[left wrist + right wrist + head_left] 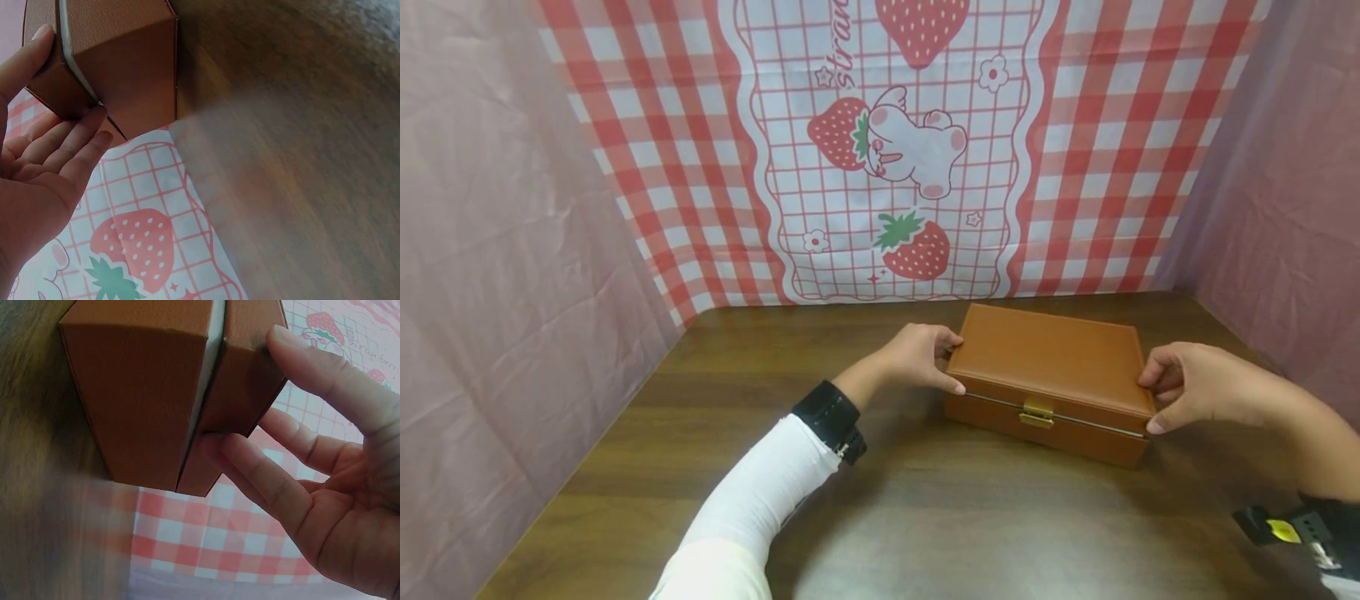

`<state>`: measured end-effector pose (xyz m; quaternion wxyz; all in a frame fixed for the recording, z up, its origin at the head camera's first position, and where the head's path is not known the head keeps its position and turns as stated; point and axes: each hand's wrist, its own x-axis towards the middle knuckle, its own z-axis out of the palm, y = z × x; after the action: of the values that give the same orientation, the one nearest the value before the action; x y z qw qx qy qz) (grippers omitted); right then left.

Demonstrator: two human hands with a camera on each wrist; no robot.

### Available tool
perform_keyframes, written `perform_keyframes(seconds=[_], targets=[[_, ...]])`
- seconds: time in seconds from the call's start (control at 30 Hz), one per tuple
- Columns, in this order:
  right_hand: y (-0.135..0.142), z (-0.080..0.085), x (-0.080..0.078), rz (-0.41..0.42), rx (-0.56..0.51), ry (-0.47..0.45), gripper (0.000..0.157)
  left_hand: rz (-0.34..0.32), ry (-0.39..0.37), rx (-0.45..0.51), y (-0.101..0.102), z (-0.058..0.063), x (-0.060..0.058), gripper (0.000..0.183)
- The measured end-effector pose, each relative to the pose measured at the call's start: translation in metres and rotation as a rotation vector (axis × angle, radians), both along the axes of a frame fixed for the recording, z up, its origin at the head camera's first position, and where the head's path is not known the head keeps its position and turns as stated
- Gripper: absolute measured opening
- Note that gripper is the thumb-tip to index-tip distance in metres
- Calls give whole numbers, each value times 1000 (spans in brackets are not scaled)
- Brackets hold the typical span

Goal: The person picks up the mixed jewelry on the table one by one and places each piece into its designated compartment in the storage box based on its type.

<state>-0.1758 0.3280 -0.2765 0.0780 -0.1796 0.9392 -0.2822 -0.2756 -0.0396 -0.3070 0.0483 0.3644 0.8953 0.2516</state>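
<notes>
A brown leather box (1052,350) with a gold clasp (1037,415) sits on the table, its front turned toward me. Between lid and base a pale strip shows, wider at the front and narrowing toward the back. At the lid's left end, my left hand (917,357) holds on, thumb at the front corner and fingers along the side. My right hand (1206,385) grips the lid's right end likewise. In the left wrist view, fingertips (97,115) lie right at the seam. The right wrist view has the thumb (287,340) on the lid (240,381). The box's inside is hidden.
The brown wooden table (760,350) extends left and in front of the box. Behind it hangs a red checked cloth (1120,150) with strawberry prints. Pink curtains (512,275) flank both sides. Each wrist wears a black strap (826,414).
</notes>
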Motion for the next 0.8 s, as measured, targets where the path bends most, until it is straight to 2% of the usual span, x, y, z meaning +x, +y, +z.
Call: perform_keyframes(seconds=[0.07,0.13,0.23,0.3,0.37,0.47,0.6,0.8], targets=[[-1,1,1,9,26,27,47,4,10,-14,0,1,2,73],[-3,3,3,31,110,101,49,17,49,-72,3,4,7,74],[-11,7,6,64,233,242,56,32,168,-222,12,10,18,77],[-23,9,9,84,277,329,63,30,250,-319,20,13,26,81],[-36,10,11,98,265,391,70,6,310,-367,31,15,33,85],[-58,9,11,124,236,473,77,-47,372,-379,45,15,40,84],[-82,3,11,156,230,545,75,-95,463,-388,59,14,46,75],[-100,-12,11,172,227,577,68,-119,552,-462,69,13,54,65]])
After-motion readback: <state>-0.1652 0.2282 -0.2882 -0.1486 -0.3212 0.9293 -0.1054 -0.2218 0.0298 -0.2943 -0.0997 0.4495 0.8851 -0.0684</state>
